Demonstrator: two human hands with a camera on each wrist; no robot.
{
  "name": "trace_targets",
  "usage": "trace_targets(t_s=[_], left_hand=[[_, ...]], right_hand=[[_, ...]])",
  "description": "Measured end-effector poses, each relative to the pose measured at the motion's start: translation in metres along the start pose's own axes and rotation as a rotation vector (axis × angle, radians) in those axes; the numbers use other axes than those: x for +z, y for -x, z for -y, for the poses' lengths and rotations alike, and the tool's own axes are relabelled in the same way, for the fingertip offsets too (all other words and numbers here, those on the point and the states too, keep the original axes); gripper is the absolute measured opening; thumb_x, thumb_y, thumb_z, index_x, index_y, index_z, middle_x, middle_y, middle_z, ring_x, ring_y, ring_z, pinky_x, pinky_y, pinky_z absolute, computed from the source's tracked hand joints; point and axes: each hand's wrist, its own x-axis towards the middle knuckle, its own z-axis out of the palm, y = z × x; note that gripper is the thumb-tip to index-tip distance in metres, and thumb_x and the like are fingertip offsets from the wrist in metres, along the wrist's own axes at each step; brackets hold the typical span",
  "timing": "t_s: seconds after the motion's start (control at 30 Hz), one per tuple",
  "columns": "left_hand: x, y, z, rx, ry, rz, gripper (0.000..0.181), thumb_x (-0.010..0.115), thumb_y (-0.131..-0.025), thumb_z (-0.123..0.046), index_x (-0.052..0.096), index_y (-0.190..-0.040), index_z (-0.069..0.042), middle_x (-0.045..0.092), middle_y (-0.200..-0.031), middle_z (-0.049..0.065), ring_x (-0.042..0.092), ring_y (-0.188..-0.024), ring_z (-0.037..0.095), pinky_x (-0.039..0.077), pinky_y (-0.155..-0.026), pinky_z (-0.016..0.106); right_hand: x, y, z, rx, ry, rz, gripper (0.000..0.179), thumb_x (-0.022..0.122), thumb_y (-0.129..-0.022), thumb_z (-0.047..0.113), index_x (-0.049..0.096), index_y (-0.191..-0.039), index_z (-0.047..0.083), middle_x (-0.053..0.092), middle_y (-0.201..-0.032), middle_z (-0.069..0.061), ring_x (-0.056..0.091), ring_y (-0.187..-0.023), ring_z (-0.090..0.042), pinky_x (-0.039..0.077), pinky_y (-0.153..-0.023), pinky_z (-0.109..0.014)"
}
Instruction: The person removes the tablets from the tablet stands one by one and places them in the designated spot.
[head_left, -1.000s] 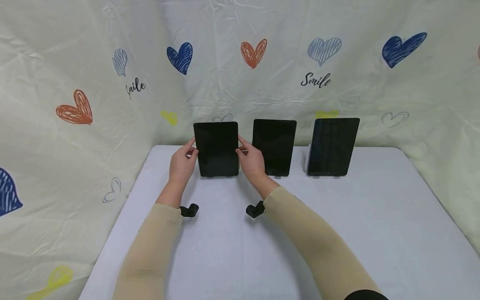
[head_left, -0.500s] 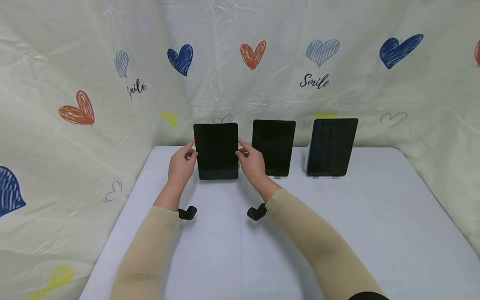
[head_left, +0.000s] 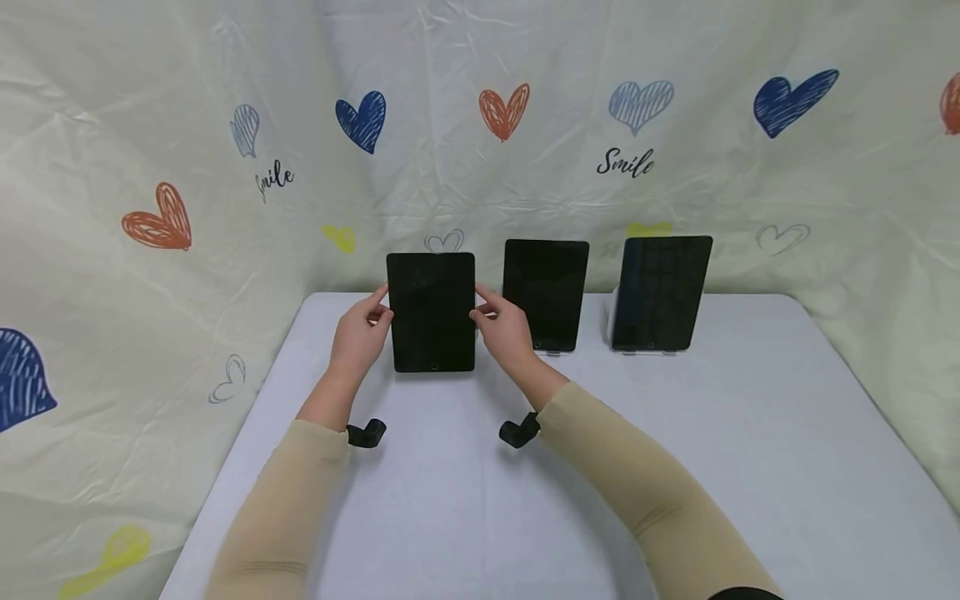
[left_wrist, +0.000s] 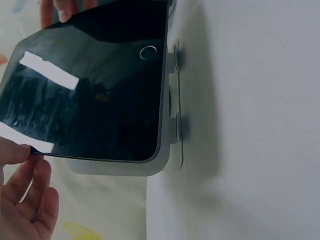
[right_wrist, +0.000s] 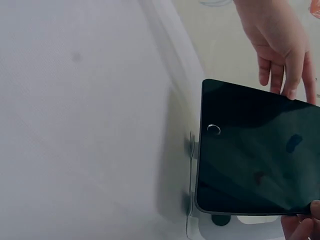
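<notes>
Between my two hands a black tablet (head_left: 432,312) with a round home button is held upright, screen toward me. My left hand (head_left: 362,337) pinches its left edge, and my right hand (head_left: 506,333) pinches the opposite edge, thumbs at the front. Behind the tablet, the left wrist view shows a pale stand (left_wrist: 120,168) with small hooked lips at its base. The tablet's lower edge hangs in front of that stand's body, near the lips. In the right wrist view the same stand (right_wrist: 235,231) shows partly beneath the tablet, the rest hidden by it.
To the right, a second black tablet (head_left: 545,287) leans on a stand, partly behind my right hand. Farther right a third tablet (head_left: 662,292) leans likewise. All are near the back of the white-covered table (head_left: 480,517); a heart-printed curtain (head_left: 570,100) hangs behind.
The held tablet has come off its stand's lips, moving down in the head view and toward me, with both hands travelling along. The other two tablets have stayed in place.
</notes>
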Motion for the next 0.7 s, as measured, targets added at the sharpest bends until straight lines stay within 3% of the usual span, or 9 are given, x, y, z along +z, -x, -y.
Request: trace_targets(t_s=[0.23, 0.7], left_hand=[[-0.003, 0.006, 0.004, -0.024, -0.005, 0.039, 0.051, 0.057, -0.101, -0.02, 0.046, -0.15, -0.028, 0.065, -0.106, 0.008, 0.057, -0.097, 0.025, 0.049, -0.077, 0.038], [-0.01, 0.027, 0.007, -0.078, -0.021, 0.129, 0.051, 0.055, -0.101, -0.022, 0.044, -0.151, -0.028, 0.064, -0.109, 0.008, 0.056, -0.1, 0.025, 0.047, -0.075, 0.037]], right_hand=[[-0.003, 0.008, 0.003, 0.06, -0.022, 0.062, 0.052, 0.064, -0.098, 0.017, 0.051, -0.146, 0.031, 0.068, -0.105, -0.001, 0.067, -0.093, -0.024, 0.052, -0.069, -0.031], [-0.003, 0.025, -0.002, 0.125, -0.067, 0.142, 0.052, 0.064, -0.098, 0.017, 0.05, -0.147, 0.028, 0.067, -0.103, -0.004, 0.068, -0.092, -0.029, 0.054, -0.071, -0.031]])
